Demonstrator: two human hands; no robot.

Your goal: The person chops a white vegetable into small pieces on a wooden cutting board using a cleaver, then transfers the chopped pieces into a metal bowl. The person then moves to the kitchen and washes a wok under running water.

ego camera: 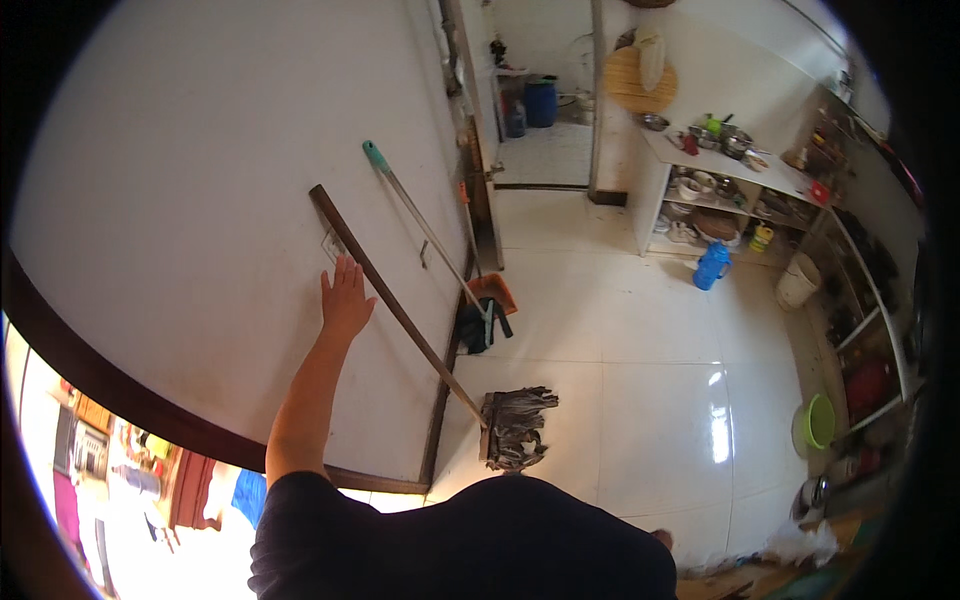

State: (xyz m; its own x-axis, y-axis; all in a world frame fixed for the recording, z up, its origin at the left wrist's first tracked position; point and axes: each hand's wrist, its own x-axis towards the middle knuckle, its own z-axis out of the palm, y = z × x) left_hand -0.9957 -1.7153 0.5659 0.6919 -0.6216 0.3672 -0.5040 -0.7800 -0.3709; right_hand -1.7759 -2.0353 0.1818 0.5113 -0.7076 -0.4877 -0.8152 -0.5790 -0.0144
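Observation:
My left hand [348,298] is raised against the white wall, palm turned to it and fingers extended, with nothing held. The fingertips are at the lower edge of a white wall switch plate [332,244]; whether they press it I cannot tell. Just right of the hand, the wooden handle [390,300] of a mop leans on the wall and partly covers the plate. Its grey cloth-strip head [517,427] rests on the tiled floor before me. My right hand is out of view; only a small patch of skin shows beside my dark shirt.
A broom [420,214] leans on the wall by an orange dustpan [495,292]. A blue thermos jug [711,266] stands before a white shelf unit [652,180] holding bowls and pots. A green basin [819,421] and a white bucket [798,281] are at right. An open doorway [540,161] lies ahead.

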